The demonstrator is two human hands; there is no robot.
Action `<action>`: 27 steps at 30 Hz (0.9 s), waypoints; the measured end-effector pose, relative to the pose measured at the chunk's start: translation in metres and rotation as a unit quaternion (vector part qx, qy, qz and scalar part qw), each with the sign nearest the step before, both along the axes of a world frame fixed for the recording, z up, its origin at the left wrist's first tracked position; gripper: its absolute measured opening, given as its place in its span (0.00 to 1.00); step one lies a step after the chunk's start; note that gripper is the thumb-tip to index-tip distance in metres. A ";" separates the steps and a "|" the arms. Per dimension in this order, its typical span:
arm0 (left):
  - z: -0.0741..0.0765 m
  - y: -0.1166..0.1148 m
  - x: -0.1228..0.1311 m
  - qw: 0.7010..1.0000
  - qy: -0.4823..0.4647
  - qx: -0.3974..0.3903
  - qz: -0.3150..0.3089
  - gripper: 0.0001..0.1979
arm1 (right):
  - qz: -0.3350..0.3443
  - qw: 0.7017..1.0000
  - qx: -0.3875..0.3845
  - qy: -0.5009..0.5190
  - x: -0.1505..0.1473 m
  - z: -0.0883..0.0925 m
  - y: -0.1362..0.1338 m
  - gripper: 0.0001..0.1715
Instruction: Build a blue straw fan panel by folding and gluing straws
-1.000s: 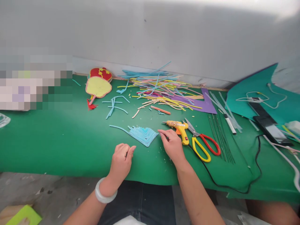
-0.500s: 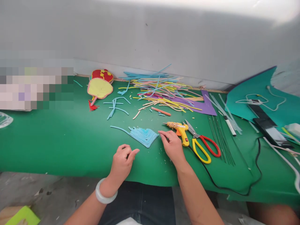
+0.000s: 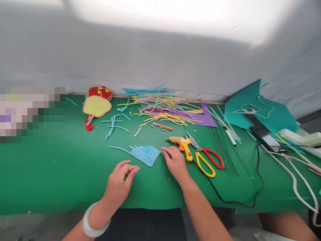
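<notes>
A blue fan-shaped piece made of folded strips (image 3: 145,154) lies flat on the green table (image 3: 62,170), one long strip end trailing to its left. My right hand (image 3: 174,162) is pinched at the piece's right corner, thumb and forefinger at its edge. Below and left of the piece is my left hand (image 3: 120,180), its thumb and fingertips drawn together; whether anything small is between them cannot be made out. A yellow glue gun (image 3: 185,144) lies just right of my right hand, beside scissors (image 3: 206,157) with red and yellow handles.
Colourful strips (image 3: 160,103) are heaped near the wall, with loose blue strips (image 3: 114,125) left of them. A yellow fan (image 3: 97,106) lies at the back left. Green wires (image 3: 224,150), a black cord (image 3: 230,202) and a power strip (image 3: 263,134) are on the right.
The whole view has shifted, so table items appear lower and further left. My left hand's thumb and fingers have come closer together. My right hand stays at the blue piece's corner.
</notes>
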State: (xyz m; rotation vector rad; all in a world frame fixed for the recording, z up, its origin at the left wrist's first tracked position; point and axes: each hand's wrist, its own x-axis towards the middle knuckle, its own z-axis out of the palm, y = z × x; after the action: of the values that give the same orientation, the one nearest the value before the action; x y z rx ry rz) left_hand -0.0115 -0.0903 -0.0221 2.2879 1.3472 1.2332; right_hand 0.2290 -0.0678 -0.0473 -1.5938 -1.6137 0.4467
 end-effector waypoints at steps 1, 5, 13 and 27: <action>0.009 0.007 -0.002 0.999 0.008 0.018 -0.031 0.16 | 0.002 1.000 0.002 -0.001 0.000 0.000 0.000 0.16; 0.048 0.059 -0.001 0.993 0.056 0.060 -0.080 0.07 | 0.007 1.000 0.007 -0.001 -0.001 0.000 0.000 0.16; 0.046 0.245 0.055 0.980 0.184 -0.071 0.035 0.11 | 0.000 1.000 0.025 0.002 -0.002 -0.002 0.002 0.16; 0.005 0.334 0.091 0.958 0.248 -0.105 0.098 0.18 | 0.006 0.999 0.039 -0.009 -0.003 -0.001 0.003 0.16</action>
State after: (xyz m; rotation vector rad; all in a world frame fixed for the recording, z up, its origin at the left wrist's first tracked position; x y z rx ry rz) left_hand 0.0791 0.2436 -0.0166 2.4426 1.8036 0.5282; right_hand 0.2257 -0.0644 -0.0487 -1.5341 -1.6361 0.3711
